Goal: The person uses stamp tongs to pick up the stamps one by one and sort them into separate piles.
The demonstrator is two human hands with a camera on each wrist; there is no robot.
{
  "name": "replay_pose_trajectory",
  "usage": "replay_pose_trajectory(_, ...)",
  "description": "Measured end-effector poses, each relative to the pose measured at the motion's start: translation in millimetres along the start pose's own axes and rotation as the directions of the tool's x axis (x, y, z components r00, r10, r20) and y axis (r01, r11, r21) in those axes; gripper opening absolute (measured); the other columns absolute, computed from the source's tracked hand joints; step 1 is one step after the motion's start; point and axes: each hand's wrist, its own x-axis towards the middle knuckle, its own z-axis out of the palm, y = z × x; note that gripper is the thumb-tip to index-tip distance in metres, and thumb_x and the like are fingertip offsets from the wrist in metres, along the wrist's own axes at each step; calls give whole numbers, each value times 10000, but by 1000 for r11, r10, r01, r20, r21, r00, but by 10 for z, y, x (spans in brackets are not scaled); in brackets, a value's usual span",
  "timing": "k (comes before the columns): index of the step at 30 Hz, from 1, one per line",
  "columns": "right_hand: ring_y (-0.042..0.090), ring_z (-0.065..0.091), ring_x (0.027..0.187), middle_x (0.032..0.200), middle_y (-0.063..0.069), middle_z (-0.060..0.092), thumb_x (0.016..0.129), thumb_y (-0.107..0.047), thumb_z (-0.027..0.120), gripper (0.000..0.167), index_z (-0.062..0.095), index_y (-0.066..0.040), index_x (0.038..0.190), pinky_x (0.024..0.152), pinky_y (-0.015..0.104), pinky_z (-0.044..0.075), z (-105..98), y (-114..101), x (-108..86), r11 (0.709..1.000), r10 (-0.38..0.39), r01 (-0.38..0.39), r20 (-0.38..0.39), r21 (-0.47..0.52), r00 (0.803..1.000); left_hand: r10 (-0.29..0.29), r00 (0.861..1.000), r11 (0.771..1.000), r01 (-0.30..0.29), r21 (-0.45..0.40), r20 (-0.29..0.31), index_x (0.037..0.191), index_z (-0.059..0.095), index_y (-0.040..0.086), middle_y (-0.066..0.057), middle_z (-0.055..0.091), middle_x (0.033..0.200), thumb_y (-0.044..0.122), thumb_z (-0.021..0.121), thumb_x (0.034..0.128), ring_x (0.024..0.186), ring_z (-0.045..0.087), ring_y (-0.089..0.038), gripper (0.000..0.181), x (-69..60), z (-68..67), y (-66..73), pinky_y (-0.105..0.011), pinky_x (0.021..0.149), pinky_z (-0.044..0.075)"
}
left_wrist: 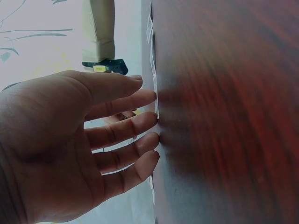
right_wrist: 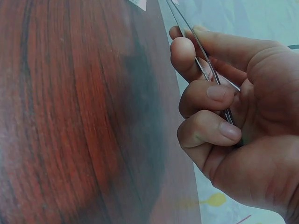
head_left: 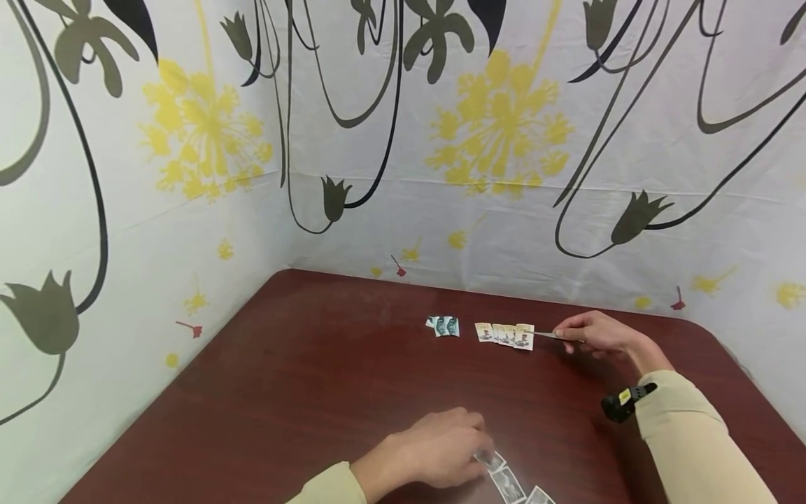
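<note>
Tweezers [right_wrist: 211, 70] pinched at the yellow card row [head_left: 504, 334], grey cards [head_left: 507, 484] touched by the left hand [head_left: 437, 448]

One pair of tweezers is held by the right hand [head_left: 595, 334], just right of the yellow card row. The metal is pinched between thumb and fingers, and its tips are laid over the row's rightmost card; whether that card is gripped cannot be told. About four overlapping cards can be counted in the row. Just left of it, three teal cards [head_left: 448, 326] are seen. Well apart from the row, nearer the wearer, three grey cards are visible, partly cut off by the head view's lower edge. All are borne by one dark red tabletop [head_left: 315, 364].

From the left wrist, fingers spread slightly apart are shown, brought to the grey cards, which are seen edge-on; from above, that spread is hidden. From the right wrist, both tweezer arms are shown, converging away from the curled fingers.

A yellow label [head_left: 625, 397] is carried by the black wrist device [head_left: 617, 408], right of the row and nearer; its writing, like the cards' print, is too small to be read.
</note>
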Motion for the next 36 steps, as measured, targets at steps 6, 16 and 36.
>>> replay_pose_trajectory(6, 112, 415, 581, 789, 18, 667, 1069, -247, 622, 359, 681, 28, 1292, 512, 260, 362, -42, 41, 35, 1000, -6, 6, 12, 6, 1000, -15, 1000, 1000, 15, -19, 17, 1093, 777, 378, 179, 643, 1077, 402, 752, 953, 951, 559, 4, 143, 13, 4, 11, -183, 676, 469)
replay_pose_trajectory(16, 106, 404, 567, 787, 18, 664, 1075, -246, 610, 357, 683, 32, 1287, 511, 261, 360, -57, 14, 67, 1000, -14, 14, 10, -2, 1000, -22, 1000, 1000, 22, -16, 16, 1090, 775, 384, 183, 644, 1085, 412, 755, 949, 949, 555, 6, 145, 20, 4, 5, -184, 672, 468)
replay_pose_trajectory(36, 110, 409, 560, 772, 3, 654, 1096, -196, 552, 299, 706, 20, 1234, 502, 259, 363, 8, 110, 107, 1000, -21, 21, -15, 2, 1000, -17, 1000, 1000, 17, 4, 2, 1086, 776, 394, 188, 650, 1091, 400, 766, 936, 939, 558, 6, 151, 26, 20, 9, -181, 652, 459)
